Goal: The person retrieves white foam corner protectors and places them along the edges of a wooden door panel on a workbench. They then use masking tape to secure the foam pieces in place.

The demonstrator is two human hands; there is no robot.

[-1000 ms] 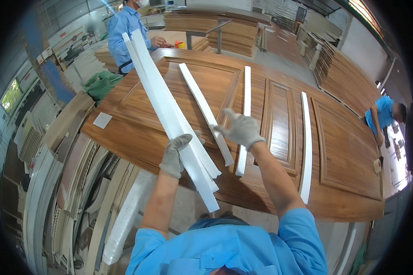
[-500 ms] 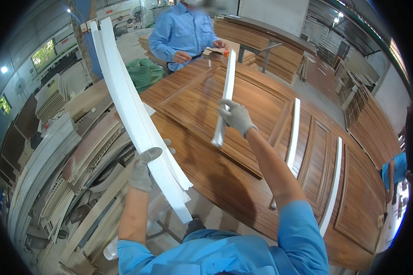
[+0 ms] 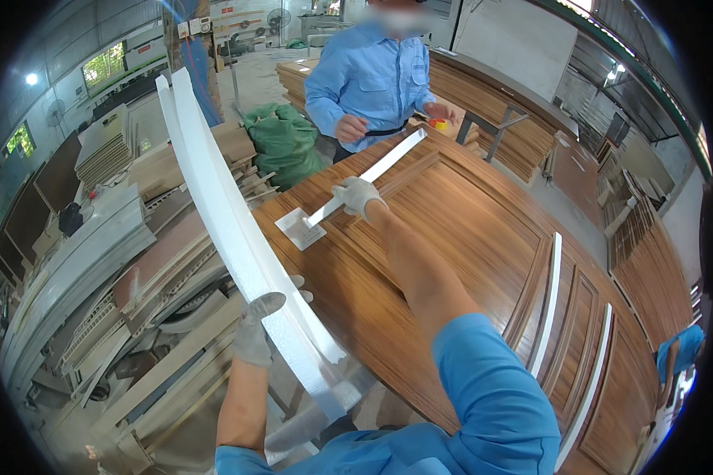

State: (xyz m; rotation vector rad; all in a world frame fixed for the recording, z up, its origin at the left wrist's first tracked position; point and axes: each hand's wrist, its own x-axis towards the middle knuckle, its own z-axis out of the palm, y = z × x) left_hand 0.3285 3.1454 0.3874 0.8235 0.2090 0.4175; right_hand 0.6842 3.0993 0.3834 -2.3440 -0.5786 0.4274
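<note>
In a pale work glove, my left hand (image 3: 255,328) is wrapped round a bundle of long white foam strips (image 3: 214,186), held steeply beside the door. My right hand (image 3: 358,196), also gloved, grips a single white foam strip (image 3: 392,162) partway along it. That strip is low over the left end of a brown wood-grain panelled door (image 3: 459,237); I cannot tell whether it touches all along. Its near end overlaps a small whitish printed card (image 3: 299,229) on the door. Across the door farther right lie a white strip (image 3: 548,301) and another white strip (image 3: 590,388).
A person in a blue shirt (image 3: 368,75) stands at the door's far edge, one hand by a red and yellow roll (image 3: 438,124). A green sack (image 3: 281,138) stands at the left. Stacked boards (image 3: 87,269) fill the left side; piled wooden panels (image 3: 499,99) stand behind.
My right hand has moved away from me and left, turning the single strip and lowering it to the door's left end. My left hand keeps the bundle. The view has shifted left.
</note>
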